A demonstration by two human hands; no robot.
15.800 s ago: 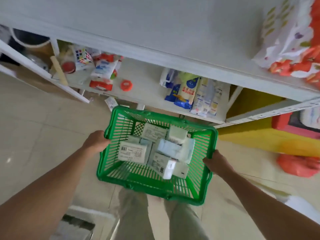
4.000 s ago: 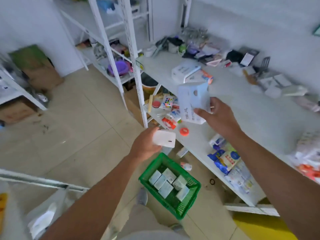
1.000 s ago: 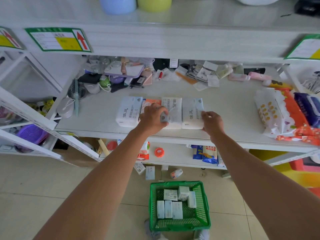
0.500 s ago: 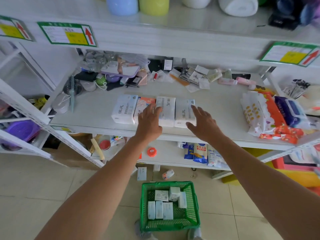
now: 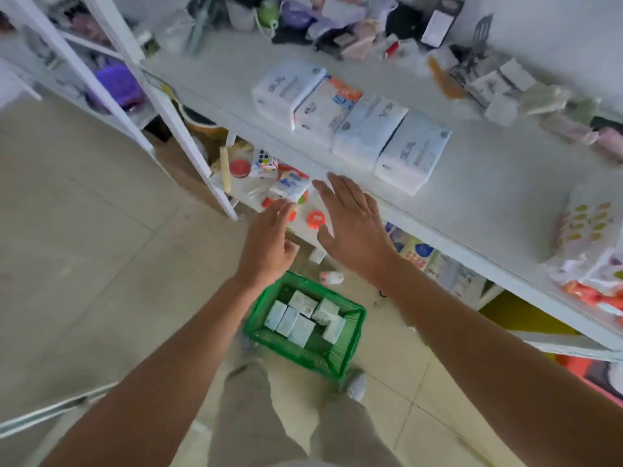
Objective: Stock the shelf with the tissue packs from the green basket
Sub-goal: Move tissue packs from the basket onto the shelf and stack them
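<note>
Both hands, left point(image 5: 266, 244) and right point(image 5: 354, 227), hover released before the shelf's front edge point(image 5: 421, 217); four soft rectangular tissue packs point(image 5: 350, 126) (plastic-wrapped) line it, above the lattice green basket point(image 5: 350, 345).

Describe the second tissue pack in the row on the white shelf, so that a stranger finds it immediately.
Find the wide white shelf, the upper of two, beside the green basket on the floor. Near its front edge four tissue packs lie side by side. The second pack from the left alone has an orange patch; the others are white and pale blue.
</note>
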